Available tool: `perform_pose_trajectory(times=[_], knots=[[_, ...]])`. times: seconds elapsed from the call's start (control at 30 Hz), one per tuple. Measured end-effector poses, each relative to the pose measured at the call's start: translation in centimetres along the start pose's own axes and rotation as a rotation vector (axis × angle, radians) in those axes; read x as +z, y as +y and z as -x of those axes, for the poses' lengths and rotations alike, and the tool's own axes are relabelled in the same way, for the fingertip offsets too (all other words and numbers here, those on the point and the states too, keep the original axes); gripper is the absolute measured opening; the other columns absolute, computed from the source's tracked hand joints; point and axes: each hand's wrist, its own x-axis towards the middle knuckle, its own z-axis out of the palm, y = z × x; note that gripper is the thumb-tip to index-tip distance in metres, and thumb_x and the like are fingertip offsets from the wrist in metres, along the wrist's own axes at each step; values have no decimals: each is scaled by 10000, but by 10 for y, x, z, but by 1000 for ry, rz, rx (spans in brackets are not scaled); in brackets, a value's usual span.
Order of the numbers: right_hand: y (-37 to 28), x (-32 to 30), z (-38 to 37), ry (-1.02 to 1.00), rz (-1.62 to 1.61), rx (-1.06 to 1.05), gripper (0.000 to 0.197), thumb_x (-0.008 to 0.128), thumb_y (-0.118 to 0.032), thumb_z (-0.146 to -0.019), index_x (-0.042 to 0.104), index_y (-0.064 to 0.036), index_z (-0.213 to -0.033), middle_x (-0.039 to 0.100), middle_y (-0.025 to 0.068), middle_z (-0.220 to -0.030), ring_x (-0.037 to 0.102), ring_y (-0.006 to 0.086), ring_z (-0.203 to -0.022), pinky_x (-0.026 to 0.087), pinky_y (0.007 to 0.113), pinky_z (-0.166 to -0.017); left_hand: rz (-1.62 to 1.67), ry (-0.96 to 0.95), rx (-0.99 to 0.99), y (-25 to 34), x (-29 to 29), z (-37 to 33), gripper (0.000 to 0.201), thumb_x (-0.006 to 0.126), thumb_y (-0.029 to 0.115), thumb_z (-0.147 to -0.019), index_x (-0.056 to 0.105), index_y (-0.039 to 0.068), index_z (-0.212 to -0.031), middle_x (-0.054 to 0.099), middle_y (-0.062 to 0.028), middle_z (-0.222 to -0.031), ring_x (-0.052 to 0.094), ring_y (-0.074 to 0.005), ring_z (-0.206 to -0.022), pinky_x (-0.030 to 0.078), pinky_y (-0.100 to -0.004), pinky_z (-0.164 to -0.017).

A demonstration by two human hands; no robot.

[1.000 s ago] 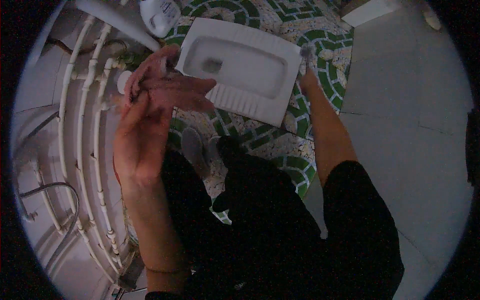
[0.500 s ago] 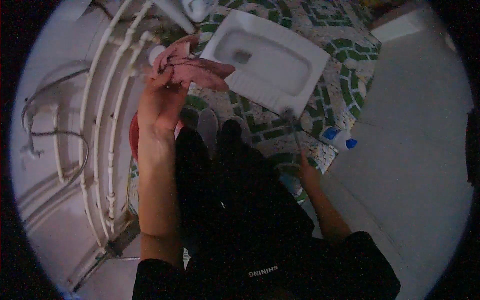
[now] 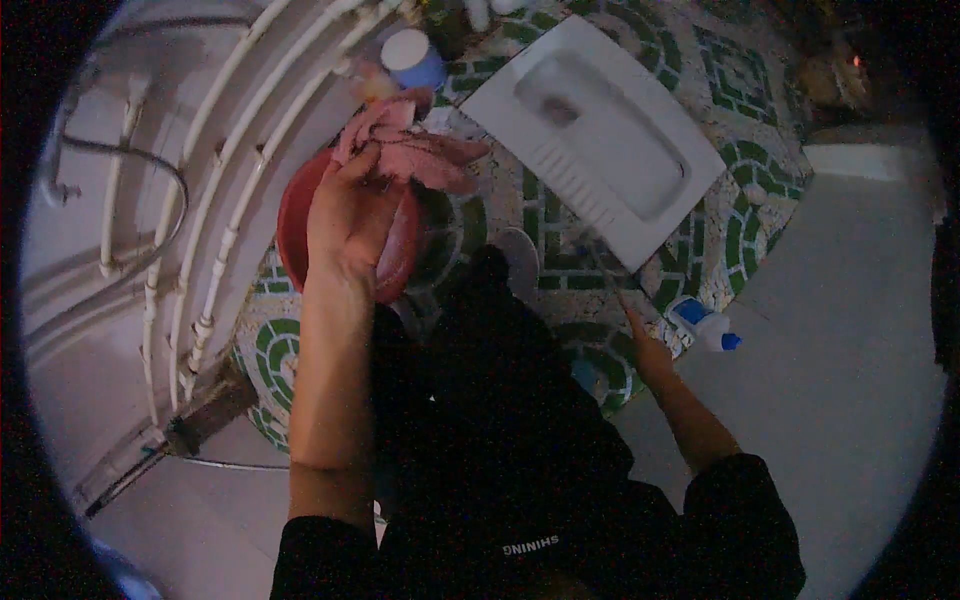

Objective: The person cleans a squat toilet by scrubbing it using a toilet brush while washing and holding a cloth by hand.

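Observation:
A crumpled pink cloth (image 3: 430, 160) is gripped in my raised left hand (image 3: 350, 215), its folds sticking out past the fingers. Behind that hand, a red basin (image 3: 294, 222) sits on the floor, partly covered by my wrist. My right hand (image 3: 655, 362), low on the right, is closed around the thin handle of a long-handled brush (image 3: 618, 285). The blurred dark brush head lies by the near edge of a white squat toilet (image 3: 560, 165). Beside my right hand lies a white and blue bottle (image 3: 705, 325) with a blue cap.
White pipes (image 3: 225, 245) run along the left wall, with a grey hose (image 3: 180, 190) beyond them. A blue tub with a white lid (image 3: 408, 52) stands past the cloth. Green patterned tiles (image 3: 550, 235) cover the floor around my shoes. A pale wall (image 3: 800, 400) bounds the right side.
The whole view has shifted, and more of the basin and the lidded tub now shows. My left hand still holds the cloth. The brush stays in my right hand near the toilet's edge.

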Motion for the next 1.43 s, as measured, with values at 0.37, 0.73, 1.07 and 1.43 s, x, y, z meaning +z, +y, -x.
perform_pose_trajectory(times=[0.37,0.73,1.07,1.43], knots=[[-170,-35,-167,370,-76,-458,632,357,-26,-819,210,-276,-1380,566,274,-861,560,425,-748,436,473,-692,256,325,41,38,-62,26,302,441,25,-859,478,60,-1157,536,-78,-1112,512,-208,-1023,387,-362,-921],[-278,-110,-219,414,131,-307,605,385,-34,-815,219,-185,-1377,578,261,-957,574,399,-873,444,476,-771,323,424,-37,50,-106,48,360,535,13,-789,487,87,-1138,548,-52,-1076,505,-191,-1014,352,-401,-940],[-259,-78,-244,747,258,-580,537,414,-51,-810,299,-104,-1331,552,266,-1038,560,388,-932,445,467,-780,362,407,66,54,-97,36,368,529,-15,-801,478,55,-1159,531,-112,-1133,511,-249,-1050,416,-391,-934],[-280,-46,-202,603,501,-515,883,613,-56,-683,122,-173,-1408,267,262,-1370,214,385,-1296,170,389,-1068,425,356,45,51,-119,30,404,556,5,-788,465,37,-1180,530,-112,-1157,503,-267,-1072,383,-370,-973]])
